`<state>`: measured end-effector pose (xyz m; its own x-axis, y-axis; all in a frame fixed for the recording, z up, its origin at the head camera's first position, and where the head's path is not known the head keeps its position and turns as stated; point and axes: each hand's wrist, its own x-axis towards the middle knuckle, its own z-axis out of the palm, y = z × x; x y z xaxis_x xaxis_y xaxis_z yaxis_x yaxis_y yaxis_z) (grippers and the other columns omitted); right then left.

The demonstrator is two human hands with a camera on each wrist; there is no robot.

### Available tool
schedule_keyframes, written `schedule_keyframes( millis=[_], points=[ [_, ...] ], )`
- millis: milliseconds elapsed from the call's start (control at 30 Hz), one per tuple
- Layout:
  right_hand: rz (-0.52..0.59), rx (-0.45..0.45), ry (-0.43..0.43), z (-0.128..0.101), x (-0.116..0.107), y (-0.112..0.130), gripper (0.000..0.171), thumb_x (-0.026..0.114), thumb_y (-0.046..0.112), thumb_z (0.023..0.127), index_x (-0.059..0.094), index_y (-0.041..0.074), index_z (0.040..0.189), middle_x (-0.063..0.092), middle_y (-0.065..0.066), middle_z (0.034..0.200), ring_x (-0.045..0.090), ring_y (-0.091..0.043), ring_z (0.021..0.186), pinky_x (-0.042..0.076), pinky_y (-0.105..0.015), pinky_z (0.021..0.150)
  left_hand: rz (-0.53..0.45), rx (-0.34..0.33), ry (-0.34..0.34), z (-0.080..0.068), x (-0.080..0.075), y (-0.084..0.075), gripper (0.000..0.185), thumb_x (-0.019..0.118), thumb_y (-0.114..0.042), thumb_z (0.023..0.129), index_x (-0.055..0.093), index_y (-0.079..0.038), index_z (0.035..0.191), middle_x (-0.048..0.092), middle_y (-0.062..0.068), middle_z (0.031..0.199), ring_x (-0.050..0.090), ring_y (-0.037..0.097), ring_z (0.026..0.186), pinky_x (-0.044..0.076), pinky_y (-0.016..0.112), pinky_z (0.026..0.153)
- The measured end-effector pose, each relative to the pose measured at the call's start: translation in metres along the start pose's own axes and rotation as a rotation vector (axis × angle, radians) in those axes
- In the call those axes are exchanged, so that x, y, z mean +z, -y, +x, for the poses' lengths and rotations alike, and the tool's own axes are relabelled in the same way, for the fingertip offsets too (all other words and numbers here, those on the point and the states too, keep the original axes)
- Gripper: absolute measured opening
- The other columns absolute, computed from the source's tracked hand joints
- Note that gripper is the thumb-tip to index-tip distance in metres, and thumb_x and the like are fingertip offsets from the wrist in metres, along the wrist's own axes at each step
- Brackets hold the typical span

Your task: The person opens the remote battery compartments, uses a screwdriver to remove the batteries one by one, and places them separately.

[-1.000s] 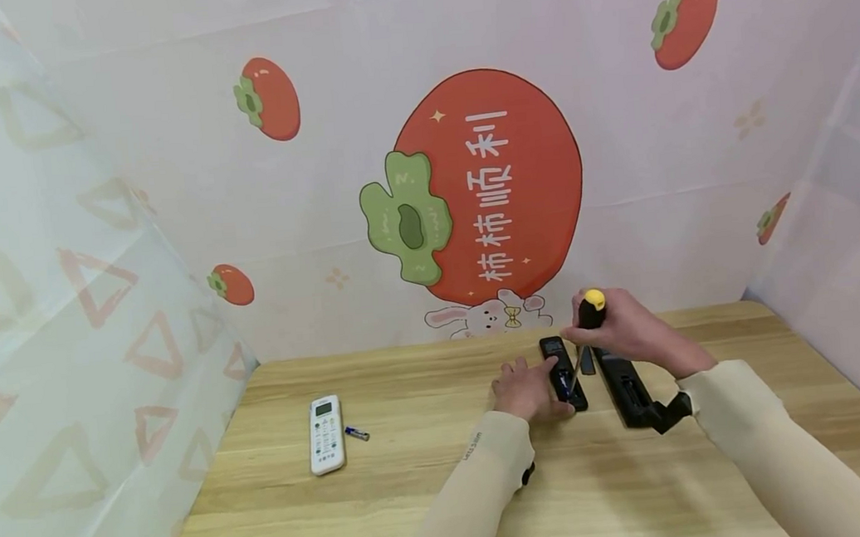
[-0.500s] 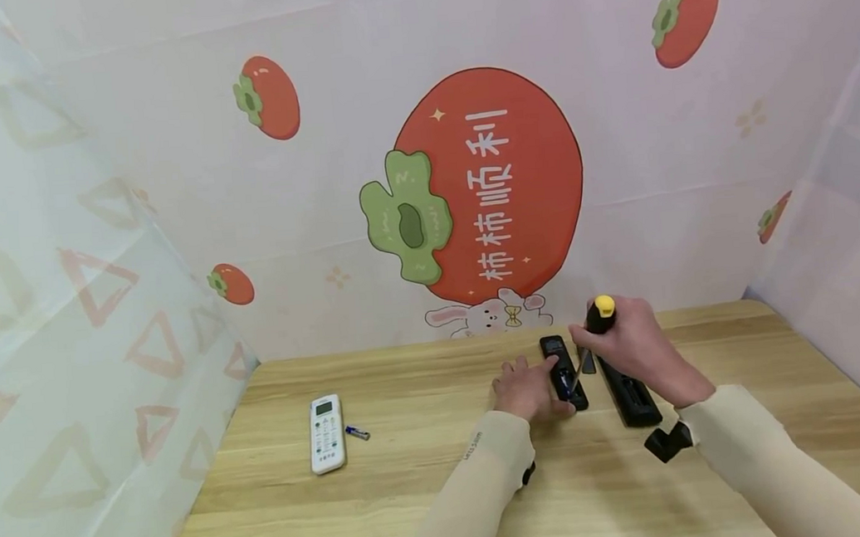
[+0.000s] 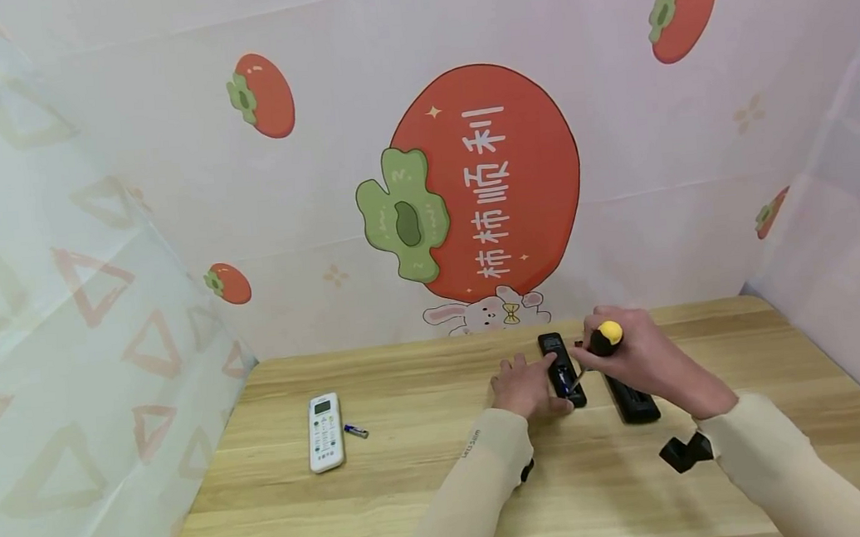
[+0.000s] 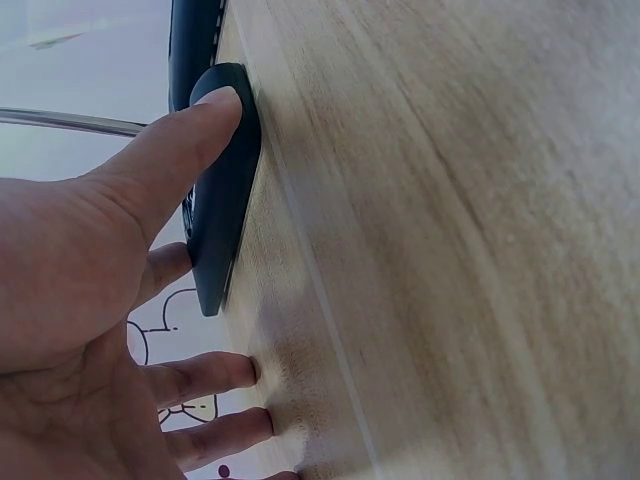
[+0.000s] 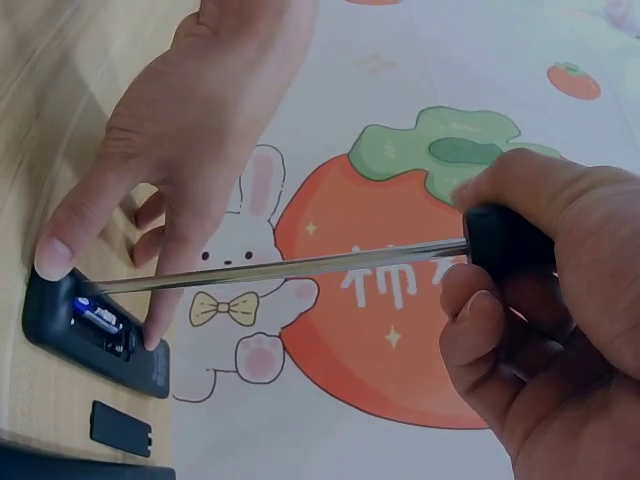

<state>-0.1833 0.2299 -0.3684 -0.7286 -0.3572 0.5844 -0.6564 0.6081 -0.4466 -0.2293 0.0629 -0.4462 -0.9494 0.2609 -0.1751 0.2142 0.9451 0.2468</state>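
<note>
A black remote control (image 3: 553,344) lies on the table with its battery compartment uncovered. In the right wrist view, a blue-and-silver battery (image 5: 98,313) sits in that compartment. My left hand (image 3: 522,388) rests against the remote, its straight thumb pressing the near end and its index finger touching the side edge; the other fingertips are on the table. My right hand (image 3: 642,358) grips the black-and-yellow handle of a screwdriver (image 5: 300,268). The metal shaft slants down, and its tip is at the battery's end inside the compartment.
A black battery cover (image 5: 120,430) lies beside the remote. A second black remote (image 3: 631,402) is to the right, partly behind my right hand. On the left are a white remote (image 3: 325,434) and a loose battery (image 3: 356,431). A printed wall sheet (image 3: 334,184) stands behind the table.
My right hand has moved right and lower, tilting the screwdriver handle down while the tip stays at the compartment. My left hand and the remote hold their place.
</note>
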Motion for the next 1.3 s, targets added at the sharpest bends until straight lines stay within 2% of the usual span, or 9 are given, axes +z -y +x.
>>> schedule_keyframes(
  millis=[133, 267, 400, 600, 800, 933, 1067, 1300],
  points=[
    [0.002, 0.034, -0.048, -0.003, 0.004, 0.002, 0.036, 0.083, -0.003, 0.079, 0.057, 0.021, 0.073, 0.052, 0.014, 0.071, 0.05, -0.003, 0.06, 0.048, -0.026, 0.057, 0.005, 0.001, 0.002, 0.0, 0.001, 0.0, 0.085, 0.083, -0.06, 0.076, 0.046, -0.046, 0.151, 0.053, 0.007, 0.133, 0.047, 0.028, 0.115, 0.047, 0.053, 0.097],
    [0.001, 0.174, -0.096, -0.002, 0.005, 0.005, 0.03, 0.079, 0.0, 0.084, 0.055, 0.015, 0.073, 0.052, 0.008, 0.066, 0.05, -0.007, 0.058, 0.046, -0.025, 0.055, 0.004, 0.002, 0.006, 0.001, 0.001, 0.001, 0.085, 0.082, -0.061, 0.076, 0.046, -0.045, 0.151, 0.053, 0.007, 0.134, 0.047, 0.028, 0.115, 0.046, 0.053, 0.097],
    [-0.031, 0.283, -0.102, 0.005, 0.004, 0.005, 0.028, 0.074, 0.003, 0.087, 0.054, 0.013, 0.07, 0.049, 0.005, 0.06, 0.047, -0.01, 0.053, 0.042, -0.027, 0.053, 0.001, 0.001, 0.008, 0.002, 0.001, 0.001, 0.085, 0.082, -0.061, 0.076, 0.045, -0.046, 0.151, 0.052, 0.006, 0.136, 0.046, 0.029, 0.118, 0.045, 0.053, 0.099],
    [-0.101, 0.332, -0.088, 0.013, 0.004, 0.005, 0.027, 0.073, 0.007, 0.087, 0.054, 0.012, 0.068, 0.049, 0.004, 0.058, 0.047, -0.014, 0.053, 0.041, -0.03, 0.052, 0.001, 0.003, 0.003, 0.002, 0.001, 0.001, 0.086, 0.082, -0.061, 0.075, 0.045, -0.046, 0.151, 0.052, 0.007, 0.136, 0.047, 0.029, 0.12, 0.045, 0.053, 0.1],
    [-0.038, 0.299, 0.009, 0.013, 0.003, 0.004, 0.024, 0.077, 0.007, 0.086, 0.057, 0.013, 0.074, 0.053, 0.004, 0.064, 0.053, -0.015, 0.061, 0.047, -0.032, 0.06, -0.001, 0.007, -0.006, 0.001, 0.002, 0.002, 0.086, 0.083, -0.06, 0.075, 0.046, -0.045, 0.151, 0.053, 0.006, 0.132, 0.047, 0.028, 0.116, 0.046, 0.053, 0.098],
    [0.005, 0.23, 0.063, 0.014, 0.002, 0.006, 0.028, 0.08, 0.004, 0.084, 0.057, 0.016, 0.075, 0.054, 0.007, 0.067, 0.052, -0.012, 0.062, 0.047, -0.031, 0.062, 0.003, 0.006, -0.011, 0.001, 0.001, 0.002, 0.086, 0.083, -0.06, 0.075, 0.045, -0.045, 0.151, 0.053, 0.006, 0.132, 0.047, 0.029, 0.116, 0.046, 0.054, 0.098],
    [0.01, 0.116, 0.061, 0.012, 0.005, 0.009, 0.034, 0.083, 0.001, 0.081, 0.056, 0.019, 0.073, 0.051, 0.011, 0.068, 0.051, -0.006, 0.06, 0.048, -0.029, 0.06, 0.014, 0.011, -0.012, 0.001, 0.0, 0.002, 0.086, 0.082, -0.061, 0.076, 0.045, -0.046, 0.151, 0.053, 0.007, 0.133, 0.048, 0.03, 0.117, 0.046, 0.054, 0.098],
    [-0.046, -0.064, 0.019, -0.002, 0.01, 0.014, 0.037, 0.084, -0.002, 0.077, 0.057, 0.023, 0.072, 0.045, 0.018, 0.072, 0.045, 0.001, 0.06, 0.046, -0.023, 0.056, 0.008, 0.025, -0.009, -0.002, -0.002, 0.001, 0.083, 0.082, -0.059, 0.077, 0.048, -0.042, 0.151, 0.053, 0.009, 0.132, 0.048, 0.03, 0.114, 0.047, 0.054, 0.097]
  ],
)
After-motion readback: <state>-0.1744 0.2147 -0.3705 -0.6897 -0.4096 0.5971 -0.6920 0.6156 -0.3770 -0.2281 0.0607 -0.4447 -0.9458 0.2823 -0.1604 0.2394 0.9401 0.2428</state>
